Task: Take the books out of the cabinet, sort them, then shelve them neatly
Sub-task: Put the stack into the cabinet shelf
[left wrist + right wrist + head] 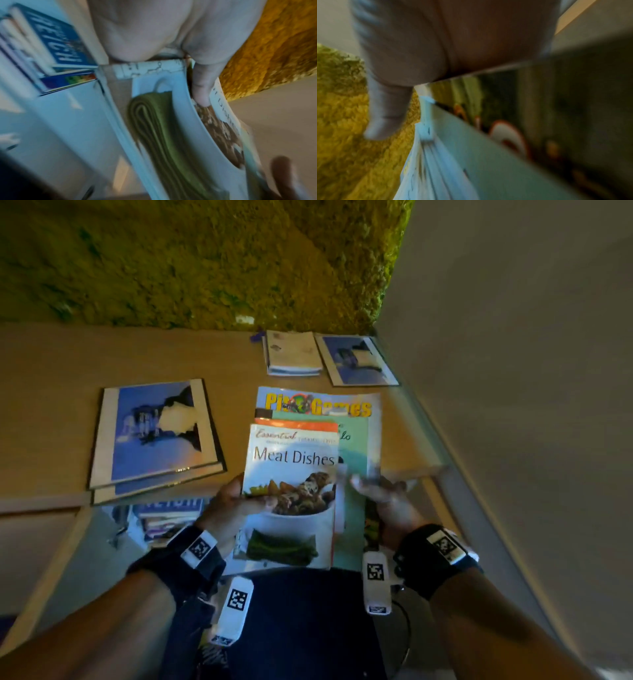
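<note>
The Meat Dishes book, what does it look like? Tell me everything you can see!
The glossy paperback Meat Dishes cookbook has a white cover with "Essential" in orange script, a photo of browned meat in a white bowl and green beans below. It lies face up on top of a fanned handful of thin magazines, held above the wooden cabinet top. The left hand grips its left edge, thumb on the cover. The right hand holds the magazines beneath.

Held a fanned stack above the cabinet top (51, 405)'s near edge: Meat Dishes cookbook (291, 494) on top, games magazine (318, 404) beneath. Lay stacked left: two large books (154, 436). Lay far right: booklet pile (293, 352), then another book (358, 361). Sat inside the cabinet, near left: more books (164, 518).
</note>
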`<state>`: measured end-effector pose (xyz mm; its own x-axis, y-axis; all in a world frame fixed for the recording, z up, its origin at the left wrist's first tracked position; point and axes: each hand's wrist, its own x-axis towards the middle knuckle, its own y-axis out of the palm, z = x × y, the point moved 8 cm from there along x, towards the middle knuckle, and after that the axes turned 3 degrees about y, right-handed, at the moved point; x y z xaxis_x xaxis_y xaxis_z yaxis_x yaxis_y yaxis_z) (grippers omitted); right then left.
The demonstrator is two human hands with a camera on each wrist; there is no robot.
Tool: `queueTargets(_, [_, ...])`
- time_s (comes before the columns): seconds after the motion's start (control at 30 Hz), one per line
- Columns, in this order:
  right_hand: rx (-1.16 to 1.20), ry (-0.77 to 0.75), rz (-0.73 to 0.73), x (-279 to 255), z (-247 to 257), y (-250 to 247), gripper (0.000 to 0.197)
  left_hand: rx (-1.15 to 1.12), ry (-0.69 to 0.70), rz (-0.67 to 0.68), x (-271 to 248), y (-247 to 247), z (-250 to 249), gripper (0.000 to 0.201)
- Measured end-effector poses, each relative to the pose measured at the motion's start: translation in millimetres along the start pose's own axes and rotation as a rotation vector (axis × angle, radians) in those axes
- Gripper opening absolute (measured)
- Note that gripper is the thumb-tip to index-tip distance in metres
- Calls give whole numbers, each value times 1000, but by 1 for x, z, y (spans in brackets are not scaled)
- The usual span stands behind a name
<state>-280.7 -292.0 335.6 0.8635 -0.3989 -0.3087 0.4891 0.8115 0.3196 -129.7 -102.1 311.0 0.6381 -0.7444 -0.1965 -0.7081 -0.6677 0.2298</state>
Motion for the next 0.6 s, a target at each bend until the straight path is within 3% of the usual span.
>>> queueTargets(0.13, [-163, 204, -131, -38, -84, -44, 83, 42, -131, -98, -58, 23, 91, 55])
queueTargets(0.23, [-151, 364, -196, -71, -144, -68, 48, 118, -259, -148, -86, 25, 156, 55])
queueTargets(0.3, [-203, 365, -193, -80, -175, -81, 37, 175, -323, -149, -96, 20, 194, 42])
queueTargets(0.33, [-237, 370, -184, -81, -191, -85, 37, 203, -353, -145, -98, 18, 209, 40])
queueTargets(0.4, [-242, 412, -198, -78, -219, -90, 56, 238, -426, -174, -101, 8, 236, 41])
queueTargets(0.43, [-226, 415, -203, -75, -226, -89, 61, 247, -449, -201, -99, 3, 243, 32])
queueTargets(0.53, [-223, 371, -161, -57, -239, -81, 25, 359, -498, -238, -82, -19, 263, 15])
queueTargets(0.6, [-218, 358, -109, -33, -250, -77, 32, 406, -499, -238, -59, -40, 274, 15])
